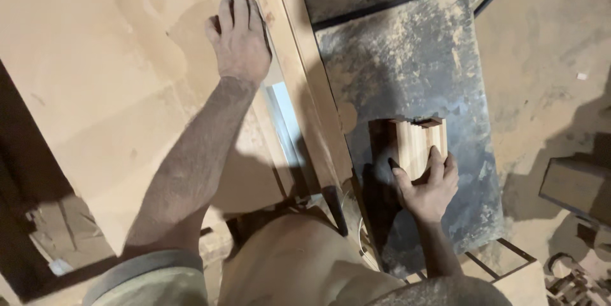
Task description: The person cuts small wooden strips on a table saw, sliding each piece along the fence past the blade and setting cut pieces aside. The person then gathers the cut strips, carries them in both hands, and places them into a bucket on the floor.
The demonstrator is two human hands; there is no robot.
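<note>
My right hand (pixel 428 185) grips a short light wooden block (pixel 410 142) from its near end, holding it flat on a dark metal machine table (pixel 407 58) dusted with sawdust. The block's top is grooved. My left hand (pixel 238 35) rests fingers-down on the long wooden fence rail (pixel 286 64) that runs along the table's left side, arm stretched forward.
A wide tan sheet of board (pixel 95 77) lies left of the rail. A black bar (pixel 394 2) crosses the far end of the table. Sawdust covers the floor (pixel 547 45) on the right, where wooden offcuts (pixel 576 188) sit.
</note>
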